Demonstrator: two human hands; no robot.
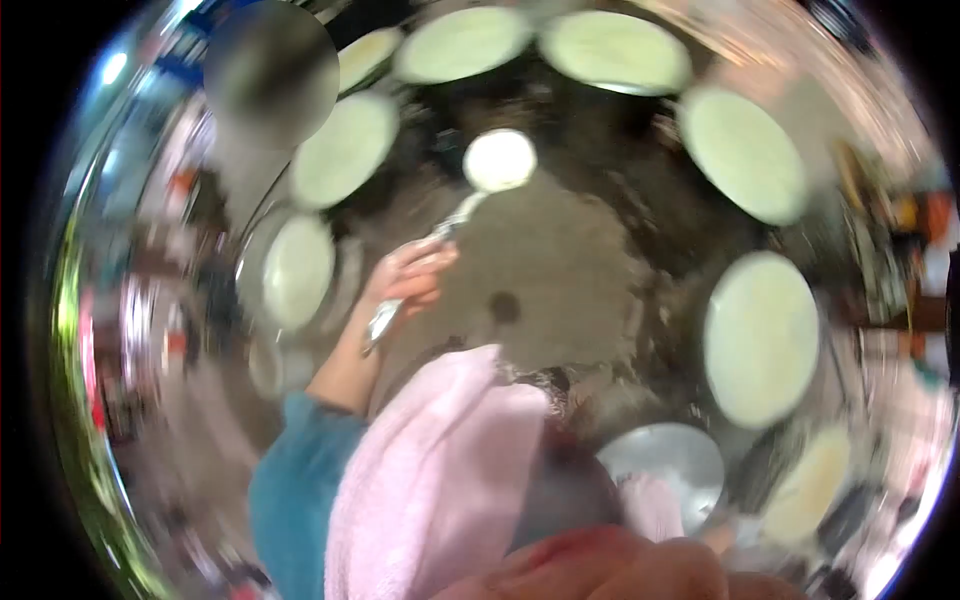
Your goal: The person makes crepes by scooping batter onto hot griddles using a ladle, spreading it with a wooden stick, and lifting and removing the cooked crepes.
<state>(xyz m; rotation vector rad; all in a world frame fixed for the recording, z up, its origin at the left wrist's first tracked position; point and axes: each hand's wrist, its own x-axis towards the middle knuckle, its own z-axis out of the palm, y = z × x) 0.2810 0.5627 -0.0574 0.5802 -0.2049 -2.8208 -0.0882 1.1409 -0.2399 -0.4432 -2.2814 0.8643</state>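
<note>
My left hand (415, 275), at the end of a teal sleeve, is closed around the handle of a metal ladle (465, 210). White liquid fills the round bowl of this ladle, which is over the dark, wet-looking central surface (540, 270). A blurred patch of skin beside the metal bowl (675, 465) at lower right seems to be my right hand (718, 537); its fingers cannot be made out. Pale oval discs (762, 340) stand in a ring around the central surface. Pink cloth (430, 470) hangs in front of my body.
More pale discs curve across the top (615, 52) and down the left side (299, 270). Blurred items, some orange (935, 215), lie at the far right. Large blurred skin-coloured shapes cover the bottom edge.
</note>
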